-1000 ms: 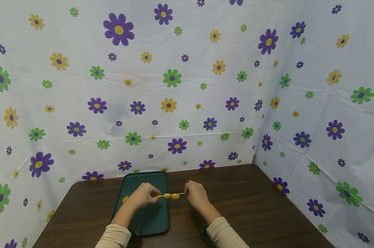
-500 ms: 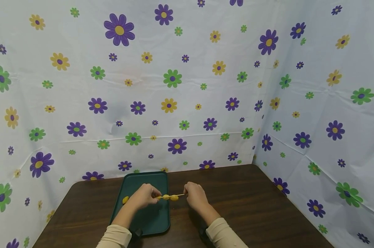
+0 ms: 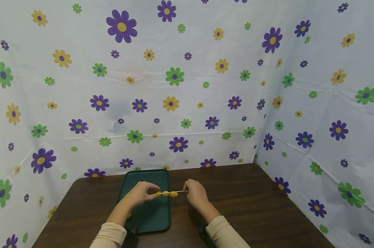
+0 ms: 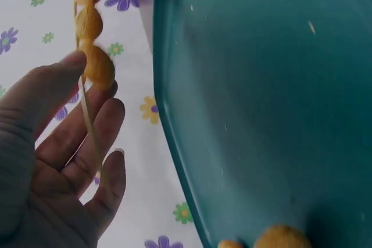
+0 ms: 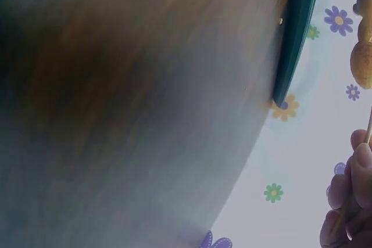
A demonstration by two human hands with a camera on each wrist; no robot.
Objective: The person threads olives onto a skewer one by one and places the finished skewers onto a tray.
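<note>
A thin wooden skewer point(image 3: 180, 191) with three yellow-orange balls point(image 3: 173, 194) along it stretches between my two hands above the tray's right edge. My left hand point(image 3: 139, 194) pinches the far left ball and the skewer between thumb and index finger; in the left wrist view its other fingers point(image 4: 110, 178) are loosely bent, with the skewer's end running past them. At the opposite end, my right hand point(image 3: 196, 195) grips the bare stick, its thumb on top in the right wrist view. The balls sit against each other in the left wrist view.
Under my left hand lies a dark green tray point(image 3: 149, 220) with a raised rim. Loose yellow-orange balls point(image 4: 283, 237) rest at its left side, partly hidden by my forearm. The brown wooden table point(image 3: 236, 199) meets a flower-printed cloth point(image 3: 199, 113) behind and to the right.
My left thumb and fingers have spread apart a little and shifted left, so more of the nearest ball shows. The right hand holds its place on the stick. The head view has tilted slightly.
</note>
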